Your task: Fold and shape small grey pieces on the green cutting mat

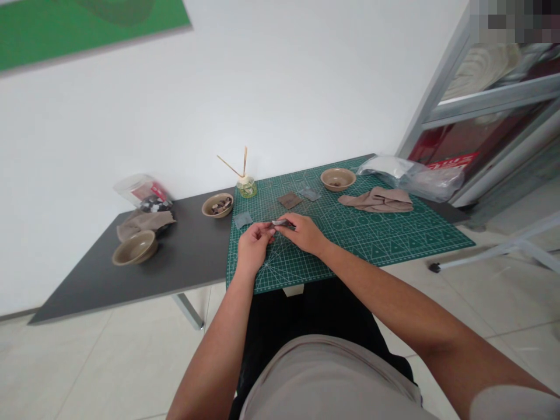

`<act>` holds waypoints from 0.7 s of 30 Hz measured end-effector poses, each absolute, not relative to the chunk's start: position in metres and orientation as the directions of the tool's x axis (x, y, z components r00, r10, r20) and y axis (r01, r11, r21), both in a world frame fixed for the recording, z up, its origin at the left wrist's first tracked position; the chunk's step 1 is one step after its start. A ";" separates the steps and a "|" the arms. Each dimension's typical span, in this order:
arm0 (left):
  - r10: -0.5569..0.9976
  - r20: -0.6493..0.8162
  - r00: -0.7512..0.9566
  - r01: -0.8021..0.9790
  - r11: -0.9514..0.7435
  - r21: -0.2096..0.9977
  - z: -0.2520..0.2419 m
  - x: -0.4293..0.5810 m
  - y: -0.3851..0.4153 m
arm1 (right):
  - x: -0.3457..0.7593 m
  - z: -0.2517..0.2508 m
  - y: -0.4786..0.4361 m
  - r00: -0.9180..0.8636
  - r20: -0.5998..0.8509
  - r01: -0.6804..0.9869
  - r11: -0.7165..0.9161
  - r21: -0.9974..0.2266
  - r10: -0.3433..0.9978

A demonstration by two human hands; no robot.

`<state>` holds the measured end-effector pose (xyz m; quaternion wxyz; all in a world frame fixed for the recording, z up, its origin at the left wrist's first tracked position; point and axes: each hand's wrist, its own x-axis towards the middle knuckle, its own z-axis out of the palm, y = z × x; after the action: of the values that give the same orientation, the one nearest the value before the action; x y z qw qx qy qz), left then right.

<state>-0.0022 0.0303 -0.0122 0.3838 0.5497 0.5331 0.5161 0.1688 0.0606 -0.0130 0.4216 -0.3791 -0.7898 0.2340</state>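
Over the front part of the green cutting mat (359,233), my two hands meet with their fingertips close together. My right hand (307,234) is closed on a small, dark grey folded piece (283,223) with a pale edge; it looks like sandpaper. My left hand (254,248) pinches at the other end of that piece, and whatever else lies between its fingers is hidden. Just beyond the left hand lies a grey square sheet (243,219). Farther back on the mat are a brown square sheet (289,200) and another grey sheet (310,193).
A bowl of small brown and pale pieces (217,206), a reed diffuser (247,187), another bowl (338,178) and a brown cloth (380,200) stand or lie around. Leftward on the dark table (184,251) are a tan bowl (135,249), a cloth (144,223) and a plastic bag (142,188).
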 end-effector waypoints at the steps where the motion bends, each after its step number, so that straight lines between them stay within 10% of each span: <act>1: 0.982 0.158 -0.101 0.190 -0.137 0.972 -0.013 -0.002 0.031 | 0.169 -0.013 0.061 -0.360 0.494 0.398 0.610 -0.686 0.791; 21: 0.977 0.197 -0.081 0.171 -0.182 0.968 -0.012 -0.001 0.029 | 0.169 -0.011 0.059 -0.307 0.465 0.370 0.555 -0.745 0.830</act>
<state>-0.0009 0.0295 -0.0118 0.3824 0.5596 0.5128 0.5269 0.1690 0.0591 -0.0111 0.4386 -0.3923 -0.7649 0.2621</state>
